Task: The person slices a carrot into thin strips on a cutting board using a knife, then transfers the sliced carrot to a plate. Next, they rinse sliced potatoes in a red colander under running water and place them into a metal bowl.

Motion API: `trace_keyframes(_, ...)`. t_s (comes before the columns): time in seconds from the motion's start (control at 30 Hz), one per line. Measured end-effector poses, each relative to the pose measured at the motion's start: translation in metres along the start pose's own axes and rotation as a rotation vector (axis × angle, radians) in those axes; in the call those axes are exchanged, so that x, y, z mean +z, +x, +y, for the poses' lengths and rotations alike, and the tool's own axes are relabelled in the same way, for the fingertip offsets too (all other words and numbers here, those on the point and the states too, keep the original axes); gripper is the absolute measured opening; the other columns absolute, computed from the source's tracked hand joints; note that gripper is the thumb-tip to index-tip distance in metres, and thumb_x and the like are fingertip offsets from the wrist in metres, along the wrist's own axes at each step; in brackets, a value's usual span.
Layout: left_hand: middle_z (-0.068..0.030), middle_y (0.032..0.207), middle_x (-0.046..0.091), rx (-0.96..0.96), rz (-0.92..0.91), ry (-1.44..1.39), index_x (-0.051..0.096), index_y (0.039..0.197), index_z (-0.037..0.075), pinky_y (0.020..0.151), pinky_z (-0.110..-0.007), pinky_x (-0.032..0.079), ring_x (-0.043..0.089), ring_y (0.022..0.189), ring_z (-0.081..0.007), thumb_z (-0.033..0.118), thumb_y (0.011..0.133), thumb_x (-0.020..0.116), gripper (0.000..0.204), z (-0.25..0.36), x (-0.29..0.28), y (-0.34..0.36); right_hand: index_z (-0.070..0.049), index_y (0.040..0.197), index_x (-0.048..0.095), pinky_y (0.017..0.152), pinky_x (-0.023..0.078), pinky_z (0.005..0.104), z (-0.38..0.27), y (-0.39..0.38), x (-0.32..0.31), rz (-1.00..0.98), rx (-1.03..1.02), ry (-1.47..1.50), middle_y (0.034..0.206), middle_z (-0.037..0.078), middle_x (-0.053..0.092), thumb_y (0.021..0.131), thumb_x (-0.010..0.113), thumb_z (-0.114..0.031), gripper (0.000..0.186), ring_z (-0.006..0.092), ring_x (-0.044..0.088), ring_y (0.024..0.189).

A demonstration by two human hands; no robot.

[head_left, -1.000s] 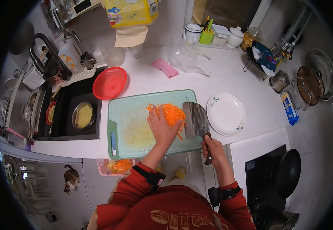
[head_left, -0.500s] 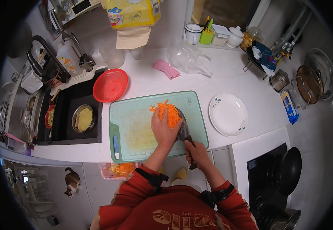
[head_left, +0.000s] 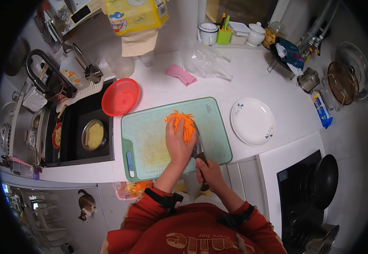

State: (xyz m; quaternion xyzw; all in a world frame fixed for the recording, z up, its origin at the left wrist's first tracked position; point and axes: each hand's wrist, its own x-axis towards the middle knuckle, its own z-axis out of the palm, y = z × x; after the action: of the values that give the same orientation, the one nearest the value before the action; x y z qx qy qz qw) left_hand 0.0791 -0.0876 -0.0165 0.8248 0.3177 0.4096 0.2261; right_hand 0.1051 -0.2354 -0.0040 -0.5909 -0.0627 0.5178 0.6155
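Orange carrot strips [head_left: 185, 126] lie in a heap on the pale green cutting board [head_left: 150, 114], right of its middle. My left hand [head_left: 179, 146] is cupped over the near-left side of the heap, its fingers curled against the strips. My right hand [head_left: 210, 172] is closed around the brown handle of a kitchen knife [head_left: 198, 149]. Its dark blade points away from me along the heap's right side, close to my left hand. Strips and fingers hide part of the blade, so I cannot tell how far it reaches under the heap.
A white plate [head_left: 252, 121] stands right of the board, a red colander [head_left: 120, 97] at its far left. The black sink [head_left: 76, 144] holds a metal bowl [head_left: 93, 135]. A pink cloth [head_left: 181, 75] and plastic bag [head_left: 205, 63] lie behind. A cat [head_left: 87, 206] is on the floor.
My right hand and the knife have shifted a little left, nearer my left hand. My left hand stays on the carrot strips. The whole view has tilted slightly.
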Motion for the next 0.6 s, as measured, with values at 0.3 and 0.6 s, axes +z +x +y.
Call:
trace_keyframes(0.3, -0.0261, 0.126, 0.045, 0.119, -0.043, 0.043, 0.056, 0.115, -0.003, 0.098, -0.048, 0.038, 0.043, 0.117, -0.0434, 0.016, 0.068, 0.071, 0.053, 0.03, -0.008, 0.014, -0.003, 0.083, 0.048, 0.041, 0.037, 0.0275, -0.002, -0.009, -0.007, -0.046, -0.043, 0.118, 0.057, 0.004, 0.046, 0.096, 0.05, -0.028, 0.028, 0.0129, 0.044, 0.043)
trace_keyframes(0.6, -0.0259, 0.124, 0.047, 0.269, -0.195, -0.195, 0.058, 0.113, -0.003, 0.097, -0.047, 0.039, 0.044, 0.116, -0.042, 0.016, 0.066, 0.072, 0.052, 0.123, 0.073, 0.023, -0.003, 0.083, 0.05, 0.038, 0.036, 0.026, -0.038, -0.046, -0.078, 0.28, -0.154, 0.25, 0.055, 0.004, 0.048, 0.094, 0.054, -0.031, 0.031, 0.0118, 0.044, 0.04)
